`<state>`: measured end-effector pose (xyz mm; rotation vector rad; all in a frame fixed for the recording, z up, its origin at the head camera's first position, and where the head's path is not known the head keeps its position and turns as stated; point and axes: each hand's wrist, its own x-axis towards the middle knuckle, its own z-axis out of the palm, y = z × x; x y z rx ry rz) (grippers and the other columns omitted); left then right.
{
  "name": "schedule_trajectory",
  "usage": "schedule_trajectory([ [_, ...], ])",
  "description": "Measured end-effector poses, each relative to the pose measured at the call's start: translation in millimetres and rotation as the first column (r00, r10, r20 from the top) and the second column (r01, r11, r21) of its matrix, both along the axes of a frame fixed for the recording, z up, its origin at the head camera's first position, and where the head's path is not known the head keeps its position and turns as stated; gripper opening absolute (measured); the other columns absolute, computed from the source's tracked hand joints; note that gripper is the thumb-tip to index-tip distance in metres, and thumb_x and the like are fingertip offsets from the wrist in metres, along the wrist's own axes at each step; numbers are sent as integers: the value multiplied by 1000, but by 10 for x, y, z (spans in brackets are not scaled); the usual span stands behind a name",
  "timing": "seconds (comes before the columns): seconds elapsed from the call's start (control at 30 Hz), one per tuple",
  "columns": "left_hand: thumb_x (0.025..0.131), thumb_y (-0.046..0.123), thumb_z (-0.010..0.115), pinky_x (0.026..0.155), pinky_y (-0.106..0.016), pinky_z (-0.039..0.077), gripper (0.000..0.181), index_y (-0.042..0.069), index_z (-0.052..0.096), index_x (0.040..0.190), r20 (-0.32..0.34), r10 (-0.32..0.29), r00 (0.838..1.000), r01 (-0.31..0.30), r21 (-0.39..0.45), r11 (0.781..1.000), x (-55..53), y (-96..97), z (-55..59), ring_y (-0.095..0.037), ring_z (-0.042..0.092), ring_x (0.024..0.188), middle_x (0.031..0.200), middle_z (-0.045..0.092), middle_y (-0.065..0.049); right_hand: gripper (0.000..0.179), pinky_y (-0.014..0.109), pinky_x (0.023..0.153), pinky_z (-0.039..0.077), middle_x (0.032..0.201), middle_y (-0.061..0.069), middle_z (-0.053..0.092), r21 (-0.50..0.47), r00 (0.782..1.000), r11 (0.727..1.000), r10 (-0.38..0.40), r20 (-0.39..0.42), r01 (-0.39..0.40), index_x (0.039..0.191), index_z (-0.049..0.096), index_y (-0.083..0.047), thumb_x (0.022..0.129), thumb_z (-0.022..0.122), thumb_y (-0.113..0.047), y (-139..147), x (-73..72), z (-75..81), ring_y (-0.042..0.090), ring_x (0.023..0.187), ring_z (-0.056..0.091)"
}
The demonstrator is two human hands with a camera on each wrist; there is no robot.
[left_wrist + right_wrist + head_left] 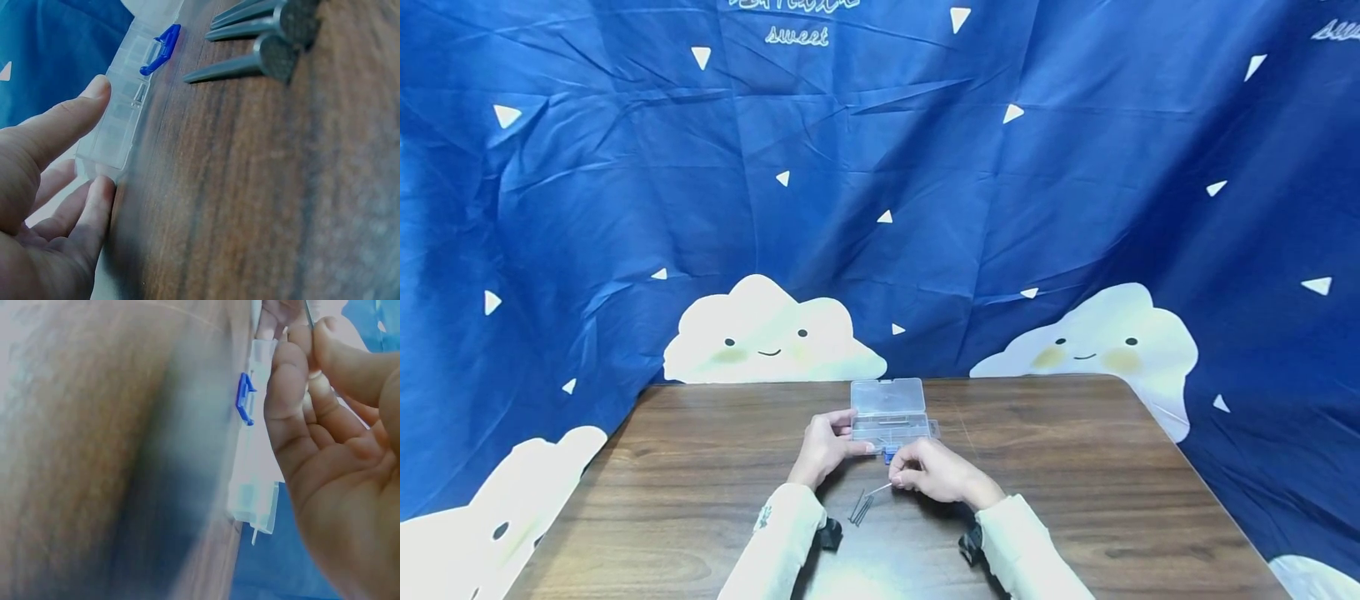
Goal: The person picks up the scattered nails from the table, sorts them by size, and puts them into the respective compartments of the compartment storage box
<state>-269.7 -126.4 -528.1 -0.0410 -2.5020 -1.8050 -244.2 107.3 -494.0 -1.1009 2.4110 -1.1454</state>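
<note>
A clear plastic compartment box [868, 435] lies on the table with its lid [887, 397] raised at the back. My left hand [823, 452] holds its left end, thumb along the front and fingers at the side. The blue latch [164, 51] hangs off the front edge. Just in front of the box, my right hand [942, 475] pinches a thin metal nail [309, 312] between thumb and index finger, its free end pointing left. Several grey nails [231, 70] with flat round heads lie on the table below that tip. A thin metal piece [892, 420] shows in the box's rear compartment.
The brown wooden table [1097, 483] runs back to a blue cloth [925, 167] printed with white clouds and triangles. Dark wrist straps [830, 534] sit at both light sleeves [782, 533], near the nails.
</note>
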Motion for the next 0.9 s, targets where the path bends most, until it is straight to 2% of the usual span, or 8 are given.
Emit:
schedule_trajectory([
  [0.2,60,5,97,83,-36,57,76,-3,66,128,-12,0,1000,0,-14,1000,9,-13,7,-25,68,96,109,72,-16,13,23,58,51,71,-1,65,-68,997,997,-43,64,47,86,74,-5,97,67,-8,18,-48,16,7,66,58],
  [0.33,60,5,97,84,-36,57,75,-1,67,128,-5,7,1000,-8,-14,1000,13,-10,11,-25,68,97,110,72,-15,15,24,57,51,73,4,67,-98,995,992,-76,61,82,88,75,-3,98,66,-9,23,-83,26,10,65,59],
  [0.5,60,5,97,84,-36,57,75,-1,67,128,0,4,1000,-4,-2,1000,9,-6,1,-27,68,98,111,72,-16,14,24,59,52,72,2,67,-118,986,979,-165,27,167,86,74,-4,97,66,-6,17,-105,43,12,64,61],
  [0.7,60,4,97,85,-36,57,75,-2,66,129,7,3,1000,-3,3,1000,13,-10,6,-27,68,99,112,71,-17,17,25,59,53,69,-1,64,-132,962,954,-274,-17,269,83,73,-5,98,65,-7,-3,-149,35,12,62,60],
  [0.9,60,3,97,85,-37,56,76,-2,66,129,8,7,1000,-7,1,1000,12,-12,16,-27,67,99,112,71,-16,17,23,63,51,67,-4,64,-129,920,919,-383,-76,372,82,75,-7,97,67,-9,-29,-214,58,6,59,58],
])
